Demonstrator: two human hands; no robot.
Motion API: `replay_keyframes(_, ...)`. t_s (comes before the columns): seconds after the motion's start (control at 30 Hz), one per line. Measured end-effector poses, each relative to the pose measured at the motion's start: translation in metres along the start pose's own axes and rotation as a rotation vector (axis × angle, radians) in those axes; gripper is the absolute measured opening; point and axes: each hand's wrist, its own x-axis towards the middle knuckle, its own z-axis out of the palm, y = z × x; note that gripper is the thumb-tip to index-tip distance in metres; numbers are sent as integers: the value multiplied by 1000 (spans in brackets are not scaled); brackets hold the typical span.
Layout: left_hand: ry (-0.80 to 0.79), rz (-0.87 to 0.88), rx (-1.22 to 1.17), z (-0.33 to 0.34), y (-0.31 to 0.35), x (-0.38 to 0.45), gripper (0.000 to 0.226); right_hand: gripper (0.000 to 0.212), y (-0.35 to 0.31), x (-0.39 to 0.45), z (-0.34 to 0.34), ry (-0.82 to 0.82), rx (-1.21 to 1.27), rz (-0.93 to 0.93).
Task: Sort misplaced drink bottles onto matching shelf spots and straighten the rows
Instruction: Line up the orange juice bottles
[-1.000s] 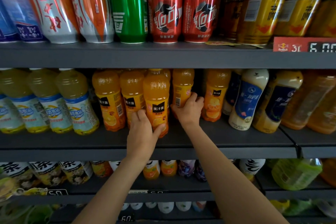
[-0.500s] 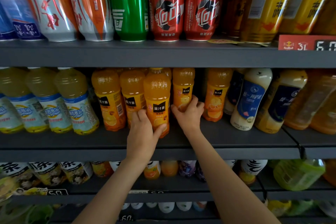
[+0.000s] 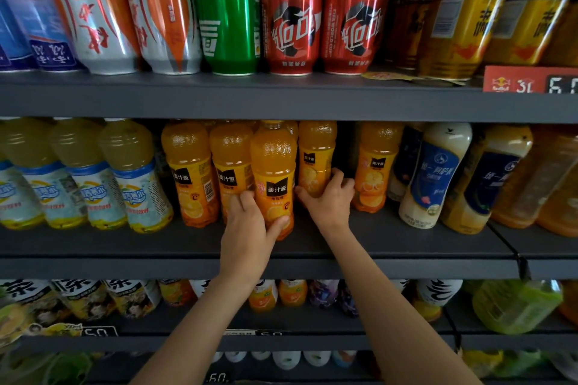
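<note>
Here, nearest the viewer, two bare forearms reach up from below to the middle shelf [image 3: 391,244]. The left hand [image 3: 248,234] wraps the foremost orange juice bottle [image 3: 273,178] low down: its fingers [image 3: 247,200] curl round the left side and the thumb presses the front near the base. That bottle stands upright, its long axis vertical, a little ahead of its neighbours and close to the shelf's front edge.

Just beyond and to the right, the right hand [image 3: 328,200] grips a second orange bottle [image 3: 316,159] set further back, fingers curled round its lower part. This one is also upright and lies directly behind the knuckles, so it looks as if any straightening would mean sliding it forward or sideways into the dark gap on its right, before the next orange bottle [image 3: 373,172].

Further back, more orange bottles stand behind the front ones, but only shoulders show; how many, I cannot tell. The caps are cut off by the shelf above, and the base of the right-hand bottle is hidden by the hand.
</note>
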Motion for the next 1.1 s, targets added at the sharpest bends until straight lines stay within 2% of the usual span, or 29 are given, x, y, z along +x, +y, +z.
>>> replay_keyframes(0.1, 3, 3, 1, 0, -1, 1, 60, 74, 1, 2, -1, -121, 190, -8)
replay_keyframes(0.17, 9, 6, -2, 1, -2, 1, 60, 70, 2, 5, -4, -134, 295, 7)
replay_keyframes(0.3, 14, 17, 0, 2, -3, 0, 60, 85, -1, 8, -2, -9, 126, 13)
replay_keyframes(0.37, 11, 16, 9, 1, -2, 0, 60, 84, 0, 6, 0, -81, 164, 16)
replay_keyframes(0.47, 6, 25, 10, 1, -2, 1, 60, 70, 3, 6, -3, -182, 348, 30)
replay_keyframes(0.5, 5, 26, 10, 1, -3, 1, 60, 69, 3, 6, -4, -164, 342, 22)
replay_keyframes(0.6, -2, 26, 6, 0, -2, 1, 60, 82, 1, 5, -1, -12, 123, 11)
replay_keyframes(0.67, -8, 22, 15, -1, -1, 1, 60, 87, -2, 2, 2, -32, 105, 10)
replay_keyframes(0.8, -13, 15, 26, -2, 0, 1, 61, 69, 2, 2, -2, -129, 260, -27)
replay_keyframes(0.97, -21, 11, 32, -3, 0, 2, 61, 64, -3, 8, 4, -6, 150, -51)
replay_keyframes(1.1, -21, 14, 35, -3, 0, 2, 61, 61, -9, 12, 11, 16, 146, -29)
